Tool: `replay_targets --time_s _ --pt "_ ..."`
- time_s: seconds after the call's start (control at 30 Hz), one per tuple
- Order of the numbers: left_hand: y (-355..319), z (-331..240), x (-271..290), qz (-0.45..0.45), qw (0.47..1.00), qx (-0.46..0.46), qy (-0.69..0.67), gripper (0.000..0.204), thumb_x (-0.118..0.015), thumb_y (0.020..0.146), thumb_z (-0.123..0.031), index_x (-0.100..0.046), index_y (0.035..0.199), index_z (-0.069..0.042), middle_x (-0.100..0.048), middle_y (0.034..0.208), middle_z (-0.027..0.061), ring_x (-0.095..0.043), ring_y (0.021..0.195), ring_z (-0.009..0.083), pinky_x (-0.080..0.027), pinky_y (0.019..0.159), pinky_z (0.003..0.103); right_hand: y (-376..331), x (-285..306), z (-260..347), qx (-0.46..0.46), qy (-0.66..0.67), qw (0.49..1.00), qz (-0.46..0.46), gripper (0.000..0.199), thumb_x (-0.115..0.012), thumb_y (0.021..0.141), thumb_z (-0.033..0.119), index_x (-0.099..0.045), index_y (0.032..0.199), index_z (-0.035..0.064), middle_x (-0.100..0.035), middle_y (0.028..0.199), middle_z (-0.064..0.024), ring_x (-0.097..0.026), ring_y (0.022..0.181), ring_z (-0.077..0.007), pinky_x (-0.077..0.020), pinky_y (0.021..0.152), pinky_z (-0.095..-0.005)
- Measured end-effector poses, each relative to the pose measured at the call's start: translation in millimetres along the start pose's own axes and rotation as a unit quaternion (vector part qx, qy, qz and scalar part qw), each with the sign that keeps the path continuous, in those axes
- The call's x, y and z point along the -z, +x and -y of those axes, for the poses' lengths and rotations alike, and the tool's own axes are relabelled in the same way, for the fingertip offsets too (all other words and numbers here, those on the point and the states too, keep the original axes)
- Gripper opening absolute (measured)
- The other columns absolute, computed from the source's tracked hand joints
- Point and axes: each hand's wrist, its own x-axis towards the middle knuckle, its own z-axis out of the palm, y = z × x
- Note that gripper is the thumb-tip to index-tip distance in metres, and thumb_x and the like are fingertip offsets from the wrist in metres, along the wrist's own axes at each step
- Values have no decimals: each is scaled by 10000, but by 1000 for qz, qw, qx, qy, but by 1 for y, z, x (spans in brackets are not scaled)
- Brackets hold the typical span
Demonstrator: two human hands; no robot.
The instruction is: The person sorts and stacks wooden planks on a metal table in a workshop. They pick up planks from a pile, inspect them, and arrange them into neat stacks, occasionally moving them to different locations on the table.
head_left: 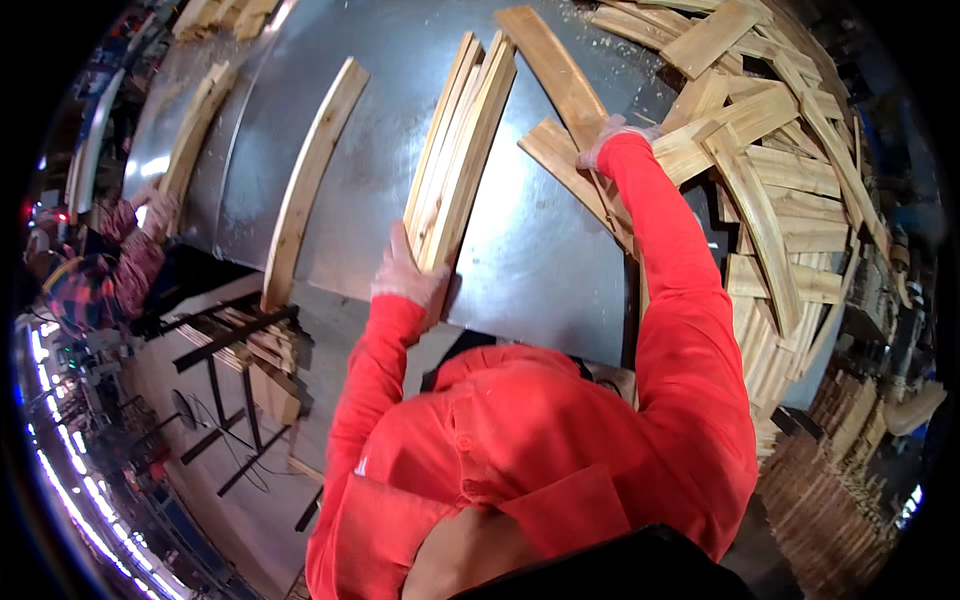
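My left hand (408, 272), in a pale thin glove, is wrapped round the near end of a bundle of several long wooden slats (462, 150). They lie side by side on the metal table (345, 215). My right hand (615, 138), gloved too, reaches out to the right and grips a wooden board (556, 75) that slants away to the far left. Under that hand a second board (566, 168) crosses the first. Its fingertips are partly hidden.
A large jumbled pile of boards (775, 190) covers the table's right side. A single slat (312, 185) lies left of the bundle, its near end past the table edge. Farther left another person's hands (155, 212) hold a slat (195, 130). A dark metal frame (245, 400) stands below.
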Motion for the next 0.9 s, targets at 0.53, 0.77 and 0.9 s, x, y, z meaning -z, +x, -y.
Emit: replay_targets --time_s 0.53,0.77,0.9 --pt "81 85 -4 94 979 -119 -136 1138 -764 697 -535 -140 1500 -26 -515 1316 277 -525 1203 398 -431 1006 389 -103 -145 122 119 915 298 244 648 -704 692 412 -518 1108 -48 -596 849 -215 -620 758 -350 -560 676 -461" --pt "88 100 -1 136 949 -135 -250 1108 -823 683 -405 -173 1493 -19 -527 1307 270 -545 1195 360 -434 1000 347 -142 -130 107 223 892 317 234 762 -642 679 566 -562 1063 -87 -635 894 -233 -625 799 -382 -530 734 -477" --pt "51 57 20 140 987 -49 -55 1191 -774 663 -467 -64 1510 -24 -517 1309 269 -559 1169 372 -436 1007 373 -140 -147 131 206 916 290 184 784 -644 719 543 -504 1203 -58 -633 957 -238 -628 849 -384 -534 761 -507"
